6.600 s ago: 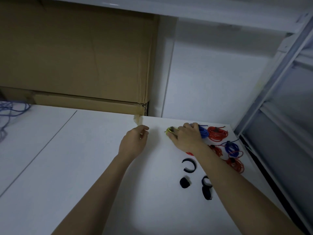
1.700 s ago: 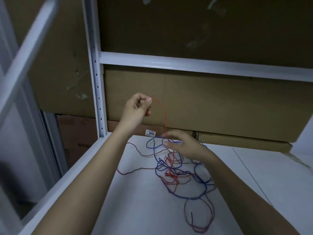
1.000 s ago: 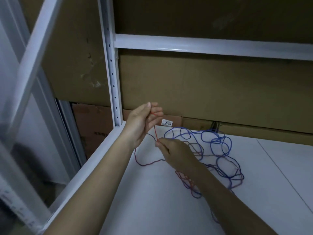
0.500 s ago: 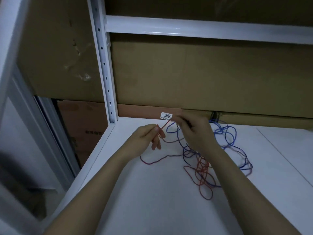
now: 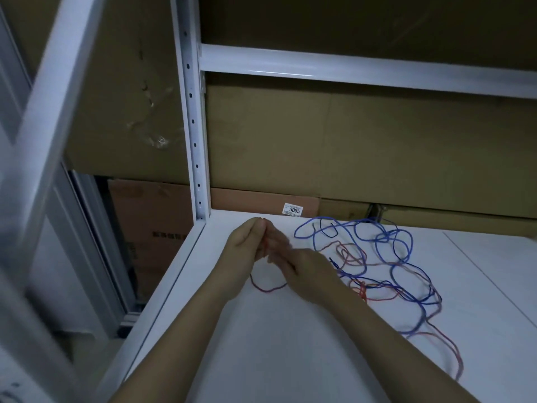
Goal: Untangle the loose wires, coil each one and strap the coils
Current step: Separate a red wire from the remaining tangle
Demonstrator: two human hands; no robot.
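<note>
Both hands meet over the far left part of the white desk [image 5: 290, 353]. The left hand [image 5: 247, 245] has its fingers drawn together, pinching the end of the red wire [image 5: 353, 258], whose tip just shows above the fingertips. The right hand [image 5: 302, 267] sits just right of it and slightly nearer, touching it, with its fingers blurred; it seems closed on the same red strand, though the grip itself is hard to make out.

Below the two hands a short loop of the red wire sags onto the desk. To the right of the hands the rest of it lies tangled with the blue wire [image 5: 395, 245] in a loose heap of overlapping loops (the blue ones reach farthest back, toward the cardboard). A long strand trails off to the near right.

A white shelf upright [image 5: 194, 141] with a row of holes stands at the desk's far left corner, and a crossbar [image 5: 363, 69] runs right from it. Cardboard boxes [image 5: 348, 146] fill the space behind, one bearing a small label [image 5: 293, 210] reading 3055.
</note>
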